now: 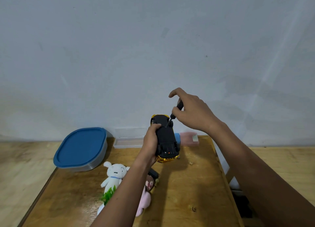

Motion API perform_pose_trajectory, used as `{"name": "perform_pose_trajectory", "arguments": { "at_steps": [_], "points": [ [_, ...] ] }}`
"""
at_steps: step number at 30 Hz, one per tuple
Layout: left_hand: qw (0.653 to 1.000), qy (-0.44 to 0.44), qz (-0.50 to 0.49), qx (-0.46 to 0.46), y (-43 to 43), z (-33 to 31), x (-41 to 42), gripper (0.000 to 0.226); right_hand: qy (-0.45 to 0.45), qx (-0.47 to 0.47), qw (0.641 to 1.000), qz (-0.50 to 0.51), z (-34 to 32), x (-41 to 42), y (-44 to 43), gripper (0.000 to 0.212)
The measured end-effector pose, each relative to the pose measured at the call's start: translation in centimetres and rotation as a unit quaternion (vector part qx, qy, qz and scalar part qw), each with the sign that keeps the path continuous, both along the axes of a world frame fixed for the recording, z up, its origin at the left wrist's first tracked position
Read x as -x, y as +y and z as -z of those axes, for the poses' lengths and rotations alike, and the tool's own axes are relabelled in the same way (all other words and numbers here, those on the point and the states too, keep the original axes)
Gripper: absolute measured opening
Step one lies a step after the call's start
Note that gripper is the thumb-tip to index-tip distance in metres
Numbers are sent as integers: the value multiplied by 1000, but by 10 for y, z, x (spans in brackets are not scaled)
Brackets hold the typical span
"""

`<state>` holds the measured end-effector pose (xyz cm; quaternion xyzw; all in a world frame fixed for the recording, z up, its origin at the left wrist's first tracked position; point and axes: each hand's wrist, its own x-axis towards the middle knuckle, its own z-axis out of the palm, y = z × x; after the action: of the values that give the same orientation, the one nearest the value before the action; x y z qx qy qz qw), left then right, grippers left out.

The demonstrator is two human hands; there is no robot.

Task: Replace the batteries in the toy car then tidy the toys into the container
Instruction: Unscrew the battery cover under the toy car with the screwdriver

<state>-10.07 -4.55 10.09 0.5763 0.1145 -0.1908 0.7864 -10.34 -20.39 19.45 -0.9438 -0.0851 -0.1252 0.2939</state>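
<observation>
Head view, frame centre: the left hand (150,138) clamps the toy car (166,138) belly-up, exposing its underside, while the right hand (190,112) pinches a screwdriver (175,110) onto it.

Soft even daylight, faint shadows on wall (238,90) (wide-angle bending edges), slight blur.
</observation>
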Motion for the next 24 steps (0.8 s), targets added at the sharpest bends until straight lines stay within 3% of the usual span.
{"name": "perform_pose_trajectory", "arguments": {
  "at_steps": [2, 7, 10, 17, 21, 24],
  "points": [
    [1000, -4, 1, -3, -1, 0, 0, 46, 3, 0, 1000, 7, 1, 2, 2, 38],
    [1000, -11, -3, -18, -3, 0, 2, 45, -63, 88, 992, 64, 8, -2, 0, 22],
    [1000, -16, -4, -25, -2, 0, 2, 48, -68, 67, 994, 49, 11, -3, -1, 17],
    [1000, -22, 2, -22, -4, 1, 1, 53, -10, 30, 999, 21, 3, 3, 1, 43],
    [999, -25, 0, -31, -3, 4, 0, 62, -53, 90, 993, 62, 7, -1, 0, 27],
    [999, -26, -5, -34, -1, 6, -2, 60, -52, 63, 995, 54, 10, -1, -2, 22]
  ]
}}
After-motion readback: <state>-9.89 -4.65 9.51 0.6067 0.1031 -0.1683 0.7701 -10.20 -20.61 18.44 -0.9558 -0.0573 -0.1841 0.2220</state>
